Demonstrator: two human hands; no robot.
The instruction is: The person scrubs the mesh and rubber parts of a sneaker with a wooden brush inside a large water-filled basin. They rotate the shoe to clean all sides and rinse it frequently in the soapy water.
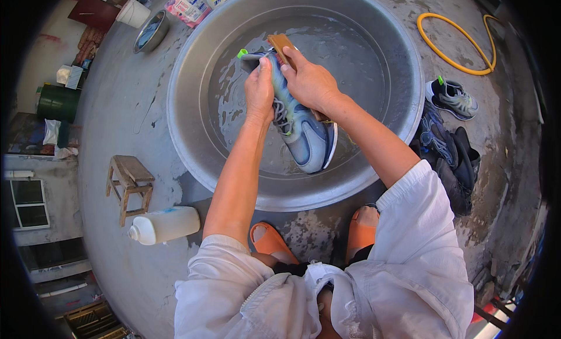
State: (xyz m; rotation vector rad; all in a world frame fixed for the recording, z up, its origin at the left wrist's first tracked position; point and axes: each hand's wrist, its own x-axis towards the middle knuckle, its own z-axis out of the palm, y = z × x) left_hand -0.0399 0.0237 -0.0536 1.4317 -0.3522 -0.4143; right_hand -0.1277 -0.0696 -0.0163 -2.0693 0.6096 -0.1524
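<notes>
Your left grip (261, 95) clasps the shoe (299, 122) by its collar, toe slanting toward the basin (292, 202)'s near rim — your right grip (312, 85), curled round the brush (281, 45), lies alongside.

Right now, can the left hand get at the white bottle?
Probably not: the left hand is gripping the shoe over the basin, whose rim lies between hand and white bottle.

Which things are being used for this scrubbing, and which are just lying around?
In use:
Shoe, in the left hand
Brush, in the right hand
Big metal basin underneath

Seemingly just lying about:
Wooden stool
Yellow hose
White bucket
</notes>
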